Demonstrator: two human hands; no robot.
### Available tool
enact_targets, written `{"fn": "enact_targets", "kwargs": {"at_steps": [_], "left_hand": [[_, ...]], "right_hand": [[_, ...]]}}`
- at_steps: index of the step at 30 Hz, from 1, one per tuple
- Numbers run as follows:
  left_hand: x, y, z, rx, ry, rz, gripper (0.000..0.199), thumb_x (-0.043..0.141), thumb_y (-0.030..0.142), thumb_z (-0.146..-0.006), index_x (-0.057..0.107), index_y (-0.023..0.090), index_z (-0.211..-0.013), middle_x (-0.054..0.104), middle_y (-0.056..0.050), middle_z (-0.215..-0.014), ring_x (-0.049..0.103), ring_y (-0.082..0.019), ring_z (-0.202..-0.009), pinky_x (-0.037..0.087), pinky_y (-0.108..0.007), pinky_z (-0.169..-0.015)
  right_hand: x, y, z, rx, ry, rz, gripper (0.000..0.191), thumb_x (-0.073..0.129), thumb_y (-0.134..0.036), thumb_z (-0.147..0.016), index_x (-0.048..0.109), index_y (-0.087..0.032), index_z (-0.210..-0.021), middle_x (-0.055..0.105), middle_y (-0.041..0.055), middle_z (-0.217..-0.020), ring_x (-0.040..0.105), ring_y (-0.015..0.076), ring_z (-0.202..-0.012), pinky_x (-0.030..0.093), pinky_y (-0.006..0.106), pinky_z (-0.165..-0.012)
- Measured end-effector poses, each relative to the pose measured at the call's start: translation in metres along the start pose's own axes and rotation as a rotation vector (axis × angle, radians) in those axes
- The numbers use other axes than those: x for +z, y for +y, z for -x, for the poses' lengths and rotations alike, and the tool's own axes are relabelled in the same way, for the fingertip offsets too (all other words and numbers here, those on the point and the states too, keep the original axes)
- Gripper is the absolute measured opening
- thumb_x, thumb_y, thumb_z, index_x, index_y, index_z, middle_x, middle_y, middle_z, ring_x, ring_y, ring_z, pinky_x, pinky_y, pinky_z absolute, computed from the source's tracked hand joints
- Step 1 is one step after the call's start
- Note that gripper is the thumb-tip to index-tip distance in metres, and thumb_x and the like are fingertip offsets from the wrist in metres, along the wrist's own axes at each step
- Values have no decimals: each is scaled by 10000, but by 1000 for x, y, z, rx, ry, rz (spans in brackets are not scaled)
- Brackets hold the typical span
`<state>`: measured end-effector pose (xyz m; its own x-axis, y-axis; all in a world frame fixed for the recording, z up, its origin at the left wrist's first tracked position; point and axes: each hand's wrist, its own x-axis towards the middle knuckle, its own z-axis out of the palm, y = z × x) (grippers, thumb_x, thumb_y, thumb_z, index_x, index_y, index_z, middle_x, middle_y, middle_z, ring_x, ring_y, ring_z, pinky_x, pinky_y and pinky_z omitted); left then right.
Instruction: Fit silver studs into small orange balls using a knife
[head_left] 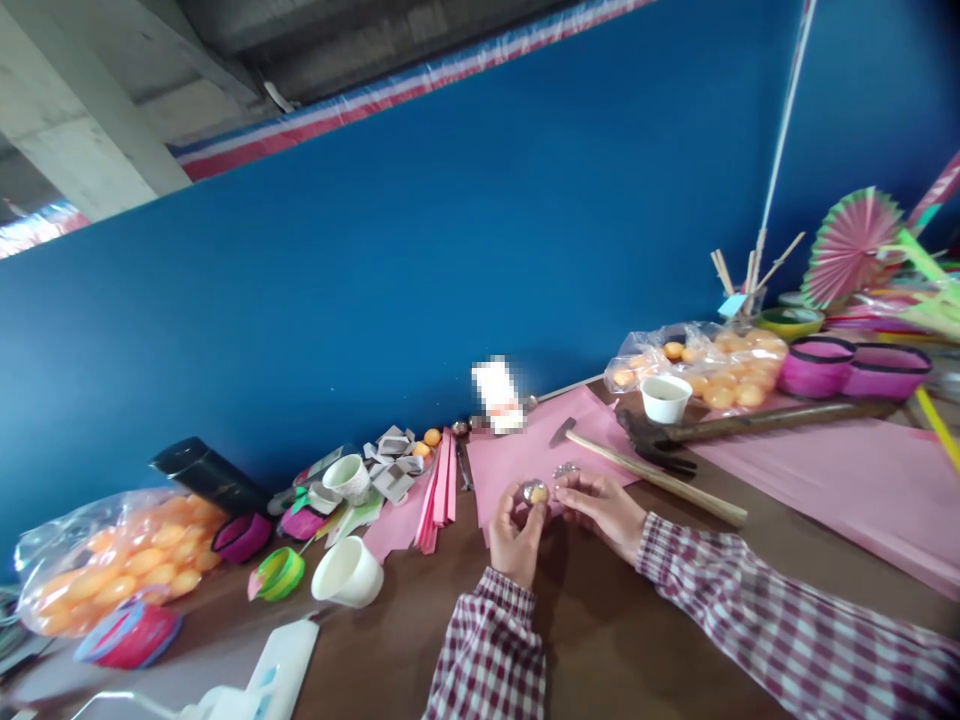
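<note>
In the head view, my left hand (517,540) is closed around a small ball (536,492), part orange and part shiny silver. Just to its right, my right hand (596,508) has thumb and fingers pinched together beside the ball; whatever lies between its fingertips is too small to make out. Small silvery pieces (566,470) lie on the pink sheet (510,458) right behind the fingertips. A hammer (660,478) with a wooden handle rests behind and to the right of my right hand.
Bags of orange balls (135,555) stand left and right (724,380). White cups (347,572), a power strip (281,670), pink strips (442,490) and grey pieces (394,480) lie left. A larger wooden-handled tool (772,420) and pink bowls (889,370) are right; a blue wall (375,280) stands behind.
</note>
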<state>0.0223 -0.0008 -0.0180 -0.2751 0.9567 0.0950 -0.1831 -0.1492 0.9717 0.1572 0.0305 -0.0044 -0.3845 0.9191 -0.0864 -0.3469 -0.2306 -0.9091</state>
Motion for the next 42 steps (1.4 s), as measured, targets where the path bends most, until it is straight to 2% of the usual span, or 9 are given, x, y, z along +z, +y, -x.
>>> {"fn": "enact_targets", "kwargs": {"at_steps": [5, 9, 15, 19, 30, 35, 42], "left_hand": [[0, 2, 1, 20, -31, -69, 429, 659, 273, -646, 545, 148, -1040, 622, -105, -1006, 607, -195, -869, 493, -328, -782], [3, 4, 2, -3, -46, -62, 432, 666, 263, -638, 540, 155, -1038, 624, -98, -1000, 613, -195, -841, 510, -328, -741], [7, 8, 4, -27, -37, -45, 420, 687, 242, -608, 561, 155, -1000, 650, -81, -940, 625, -190, -810, 507, -312, -730], [8, 12, 6, -13, -52, -53, 410, 683, 235, -611, 567, 149, -995, 649, -81, -954, 625, -191, -822, 503, -312, -744], [11, 15, 7, -42, -11, -77, 428, 698, 244, -585, 588, 141, -986, 678, -70, -825, 635, -198, -775, 511, -300, -699], [10, 14, 7, -24, -28, -113, 425, 693, 245, -593, 583, 145, -991, 678, -61, -801, 636, -196, -765, 511, -300, -697], [7, 10, 6, -12, -34, -119, 441, 687, 248, -602, 573, 140, -1014, 679, -57, -776, 636, -189, -748, 510, -291, -687]], "right_hand": [[3, -5, 3, -66, 8, 127, 342, 669, -442, -572, 563, -164, -740, 589, -10, -672, 561, 115, -608, 465, 258, -577], [4, -8, 2, -158, -40, 188, 319, 639, -455, -606, 550, -168, -713, 585, -4, -678, 561, 124, -630, 469, 287, -642], [1, -6, 0, -227, -21, 354, 280, 616, -436, -644, 576, -160, -668, 600, 51, -810, 525, 197, -938, 438, 313, -784], [-2, -2, -1, -252, -62, 401, 263, 578, -409, -695, 596, -146, -706, 609, 54, -829, 544, 178, -874, 430, 318, -785], [-4, 0, -3, -248, -47, 414, 243, 583, -385, -693, 594, -143, -674, 619, 46, -820, 552, 171, -828, 432, 299, -740], [-4, -1, -3, -265, -47, 457, 249, 583, -390, -696, 599, -143, -667, 624, 49, -801, 552, 185, -859, 422, 317, -778], [-4, -3, -2, -278, -68, 449, 259, 595, -392, -689, 623, -134, -676, 634, 72, -883, 534, 202, -957, 375, 328, -869]]}}
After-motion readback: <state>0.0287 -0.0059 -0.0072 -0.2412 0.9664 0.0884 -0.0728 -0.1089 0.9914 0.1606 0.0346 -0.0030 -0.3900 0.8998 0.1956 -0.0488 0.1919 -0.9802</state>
